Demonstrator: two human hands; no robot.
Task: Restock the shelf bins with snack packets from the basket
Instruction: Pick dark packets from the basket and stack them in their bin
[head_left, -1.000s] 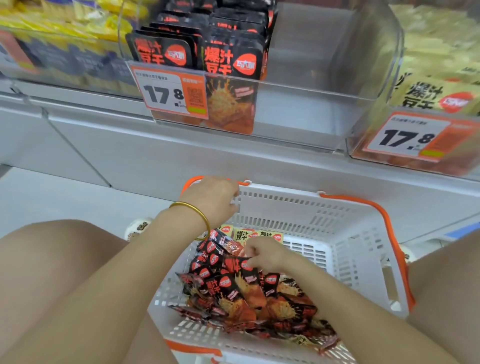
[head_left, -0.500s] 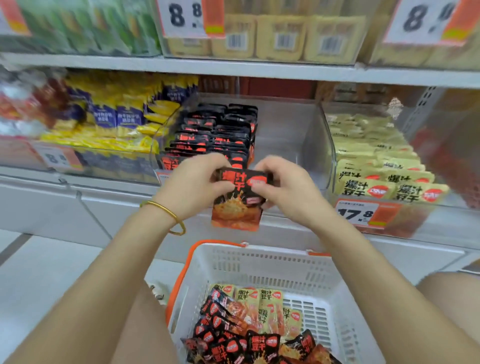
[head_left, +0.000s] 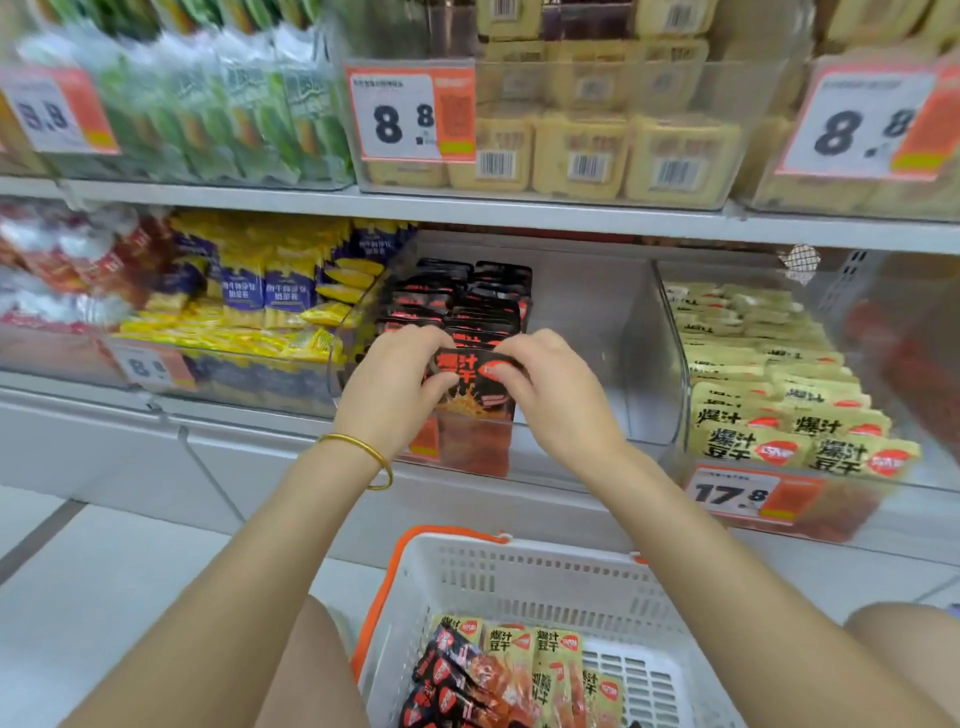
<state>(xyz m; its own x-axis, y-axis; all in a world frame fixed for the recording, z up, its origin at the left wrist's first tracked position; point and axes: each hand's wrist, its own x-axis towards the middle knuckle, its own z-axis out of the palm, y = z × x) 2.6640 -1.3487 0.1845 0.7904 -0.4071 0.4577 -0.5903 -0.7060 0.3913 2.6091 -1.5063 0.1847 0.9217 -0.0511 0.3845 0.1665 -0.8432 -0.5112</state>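
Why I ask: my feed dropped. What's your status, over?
Left hand and right hand both pinch black packet's top corners. Packet upright at clear bin's front wall. Stacked packets fill bin's left side; nothing seen blocking.

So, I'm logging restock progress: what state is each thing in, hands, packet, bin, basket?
Middle bin: part filled; black packets in its left half, right half bare.
Held packet: upright, at that bin's front.
Left hand: pinches its top left.
Right hand: pinches its top right.
Basket: part full of snack packets.
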